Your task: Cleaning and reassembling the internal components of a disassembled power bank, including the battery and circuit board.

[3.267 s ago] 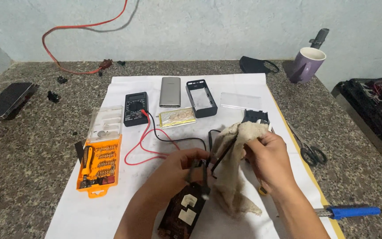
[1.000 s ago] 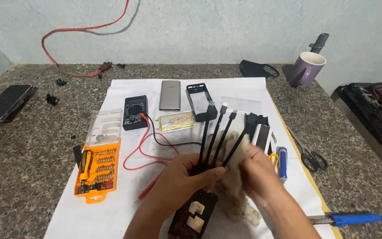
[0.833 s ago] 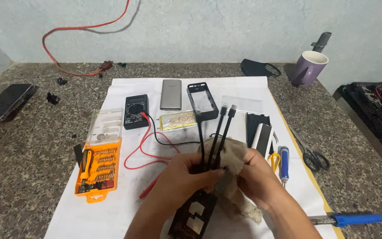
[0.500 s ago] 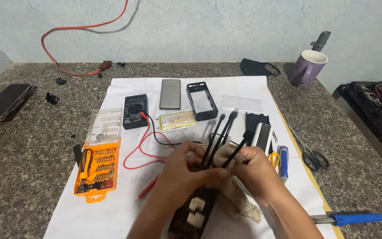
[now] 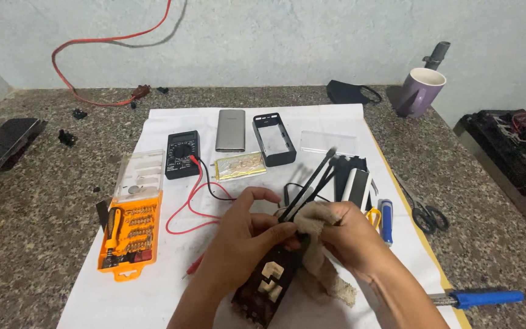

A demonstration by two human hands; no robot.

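Left hand (image 5: pixel 245 234) is gripping a dark brown board (image 5: pixel 267 283) with pale blocks on it, holding it low over the white sheet (image 5: pixel 171 292), thumb and fingers pinching near its top end. Right hand (image 5: pixel 351 234) is clutching a beige rag (image 5: pixel 319 244) against that same end, where several black cables (image 5: pixel 313 183) are sticking up and away. Just beyond, an orange screwdriver kit (image 5: pixel 128 234) is lying to the left, with a black multimeter (image 5: pixel 182 153) and its red lead farther back. A purple mug (image 5: pixel 420 91) is standing at the far right of the tabletop (image 5: pixel 38 201).
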